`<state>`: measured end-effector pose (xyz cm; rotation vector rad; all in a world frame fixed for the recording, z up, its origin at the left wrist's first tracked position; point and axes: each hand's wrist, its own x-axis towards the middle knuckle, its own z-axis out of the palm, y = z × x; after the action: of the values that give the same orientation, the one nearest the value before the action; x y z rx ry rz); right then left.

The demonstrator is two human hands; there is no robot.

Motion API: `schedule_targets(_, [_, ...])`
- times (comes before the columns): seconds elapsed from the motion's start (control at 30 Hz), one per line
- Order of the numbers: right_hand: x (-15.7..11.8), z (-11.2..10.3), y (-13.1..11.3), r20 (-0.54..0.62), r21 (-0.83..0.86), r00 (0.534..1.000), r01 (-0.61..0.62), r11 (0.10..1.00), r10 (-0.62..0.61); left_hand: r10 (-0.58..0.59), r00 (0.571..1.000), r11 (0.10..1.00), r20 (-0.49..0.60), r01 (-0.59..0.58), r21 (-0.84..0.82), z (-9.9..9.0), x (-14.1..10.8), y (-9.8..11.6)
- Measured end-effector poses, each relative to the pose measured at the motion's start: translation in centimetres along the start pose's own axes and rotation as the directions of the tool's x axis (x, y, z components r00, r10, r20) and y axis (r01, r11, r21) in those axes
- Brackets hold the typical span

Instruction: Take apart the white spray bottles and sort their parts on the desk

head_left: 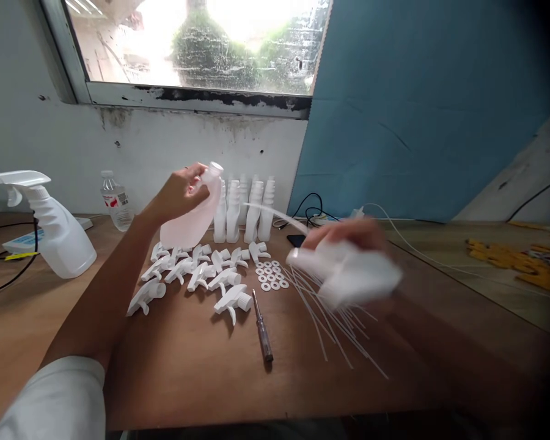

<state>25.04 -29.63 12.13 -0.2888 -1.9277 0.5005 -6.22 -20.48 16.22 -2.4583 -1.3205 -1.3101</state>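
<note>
My left hand [183,190] grips a translucent white bottle [192,221] by its neck, its open mouth facing up, tilted to the right. Blurred by motion, my right hand [348,237] is closed around a white trigger spray head [343,275]. A thin dip tube [279,214] reaches from that spray head up and left toward the bottle, apart from its mouth. Below the bottle lie several white trigger spray heads [201,275]. Beneath my right hand, several loose thin tubes [334,330] are spread on the table.
White washers [271,275] lie in rows beside a screwdriver [263,333]. Several white bottles [254,214] stand by the wall. At left are an assembled spray bottle [64,235] and a water bottle [118,205]. A phone [296,240], cables and yellow gloves [508,260] lie farther right.
</note>
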Motion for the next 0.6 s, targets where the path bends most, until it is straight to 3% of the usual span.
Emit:
schedule_targets(0.03, [1.5,-0.8,-0.6,-0.134,0.106,0.991,0.004,0.994,0.010,0.045,0.996,0.999,0.082,-0.045,-0.009,0.2,0.0,-0.1])
schedule_targets(0.1, [4.0,-2.0,-1.7,-0.216,0.293,0.974,0.005,0.956,0.061,0.113,0.972,0.993,0.207,-0.114,-0.004,0.3,0.0,-0.2])
schedule_targets(0.23, [6.3,-3.6,-3.3,-0.409,0.355,0.910,0.098,0.930,0.061,0.172,0.947,0.978,0.271,-0.196,0.065,0.0,-0.2,0.3])
schedule_targets(0.37, [5.9,-4.0,-3.6,-0.467,0.237,0.877,0.003,0.971,0.112,0.196,0.932,0.964,0.305,-0.240,0.114,-0.4,-0.4,0.8])
schedule_targets(0.47, [5.8,-3.7,-3.5,-0.455,0.165,0.879,-0.073,0.984,0.142,0.208,0.920,0.960,0.332,-0.257,0.109,-0.4,-0.5,1.5])
schedule_targets(0.6, [6.2,-3.6,-2.7,-0.443,0.271,0.876,-0.072,0.960,0.191,0.238,0.894,0.954,0.379,-0.288,0.080,-0.4,-0.7,2.9])
